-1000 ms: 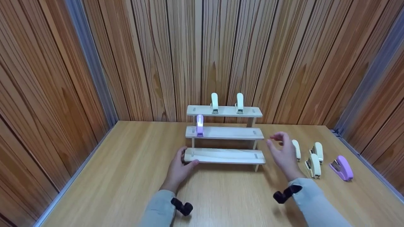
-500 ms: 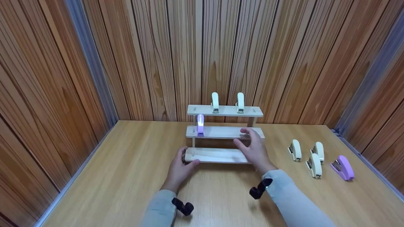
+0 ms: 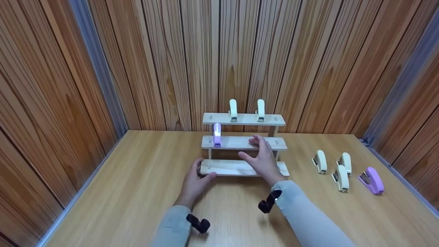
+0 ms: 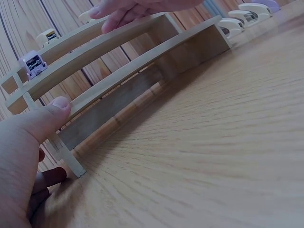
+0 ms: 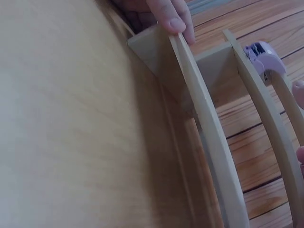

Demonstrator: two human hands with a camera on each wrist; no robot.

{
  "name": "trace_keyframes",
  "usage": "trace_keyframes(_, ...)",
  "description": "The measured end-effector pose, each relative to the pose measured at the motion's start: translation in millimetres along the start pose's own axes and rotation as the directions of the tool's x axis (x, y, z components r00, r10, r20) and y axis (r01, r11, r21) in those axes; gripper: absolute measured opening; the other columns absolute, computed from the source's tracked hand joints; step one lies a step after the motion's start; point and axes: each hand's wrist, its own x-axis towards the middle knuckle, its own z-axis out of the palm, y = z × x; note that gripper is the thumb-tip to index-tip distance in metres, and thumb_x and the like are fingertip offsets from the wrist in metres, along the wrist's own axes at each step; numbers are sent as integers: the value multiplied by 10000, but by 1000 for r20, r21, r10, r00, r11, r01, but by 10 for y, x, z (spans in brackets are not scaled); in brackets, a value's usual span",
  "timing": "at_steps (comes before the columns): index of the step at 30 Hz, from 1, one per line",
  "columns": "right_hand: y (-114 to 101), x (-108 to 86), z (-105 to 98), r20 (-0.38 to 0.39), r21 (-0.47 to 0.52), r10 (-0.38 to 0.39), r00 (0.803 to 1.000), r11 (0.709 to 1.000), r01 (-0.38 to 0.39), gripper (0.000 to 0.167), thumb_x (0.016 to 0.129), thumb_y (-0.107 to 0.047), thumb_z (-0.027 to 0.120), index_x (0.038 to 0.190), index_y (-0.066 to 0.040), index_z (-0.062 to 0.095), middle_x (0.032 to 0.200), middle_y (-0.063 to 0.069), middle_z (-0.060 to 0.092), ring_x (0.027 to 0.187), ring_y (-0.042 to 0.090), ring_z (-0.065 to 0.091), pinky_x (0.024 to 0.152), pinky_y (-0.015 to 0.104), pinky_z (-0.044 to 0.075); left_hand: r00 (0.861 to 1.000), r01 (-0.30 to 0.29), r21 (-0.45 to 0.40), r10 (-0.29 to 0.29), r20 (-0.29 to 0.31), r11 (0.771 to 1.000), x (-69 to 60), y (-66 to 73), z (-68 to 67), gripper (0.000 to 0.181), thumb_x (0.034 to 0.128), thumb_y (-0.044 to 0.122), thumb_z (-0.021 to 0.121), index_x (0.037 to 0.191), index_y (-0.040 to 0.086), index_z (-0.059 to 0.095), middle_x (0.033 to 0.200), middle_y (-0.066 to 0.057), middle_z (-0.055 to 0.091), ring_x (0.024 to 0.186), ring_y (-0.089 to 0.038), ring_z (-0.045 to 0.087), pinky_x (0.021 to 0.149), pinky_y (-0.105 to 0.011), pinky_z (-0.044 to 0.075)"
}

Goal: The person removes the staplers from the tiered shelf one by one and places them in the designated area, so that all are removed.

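A three-tier wooden display shelf (image 3: 226, 168) stands on the table, low tier in front. My left hand (image 3: 193, 185) grips the left end of its bottom tier, thumb on the front edge and fingers round the side. My right hand (image 3: 264, 161) hovers before the right half of the middle tier, fingers loosely bent and apart, with nothing seen between them. On that tier's left end stands a purple stapler (image 3: 217, 135). The top tier carries two cream staplers, one left of centre (image 3: 233, 110) and one further right (image 3: 260, 110). In the right wrist view, only fingertips (image 5: 299, 95) of my right hand show.
Right of the shelf, three cream staplers (image 3: 340, 178) stand grouped on the wooden table (image 3: 137, 206). Another purple stapler (image 3: 371, 181) is beside them, further right. A wood-plank wall (image 3: 164, 68) rises behind the table, with side walls left and right.
My right hand has moved left, from beside the cream staplers to in front of the middle tier. My left hand keeps its hold on the shelf, and the staplers stay in place.
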Motion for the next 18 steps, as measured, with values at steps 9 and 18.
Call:
trace_keyframes(9, -141, 24, 189, 4, -11, 38, 999, 999, -38, 964, 768, -566, 823, 1505, -172, 342, 1388, 34, 549, 1346, 242, 477, 1160, 482, 351, 1000, 13, -3, -13, 7, 1000, -4, 2, -14, 854, 845, 400, 817, 1545, 210, 365, 1606, -78, 374, 1474, -310, 348, 1171, -537, 318)
trace_keyframes(18, -262, 75, 353, -18, 6, 40, 999, 999, -40, 903, 769, -553, 832, 1463, -182, 390, 1354, 23, 596, 1325, 248, 460, 1130, 472, 370, 1000, -11, 27, 11, 3, 1000, 18, 13, -9, 834, 854, 350, 823, 1534, 165, 377, 1593, -120, 389, 1463, -337, 359, 1170, -537, 318)
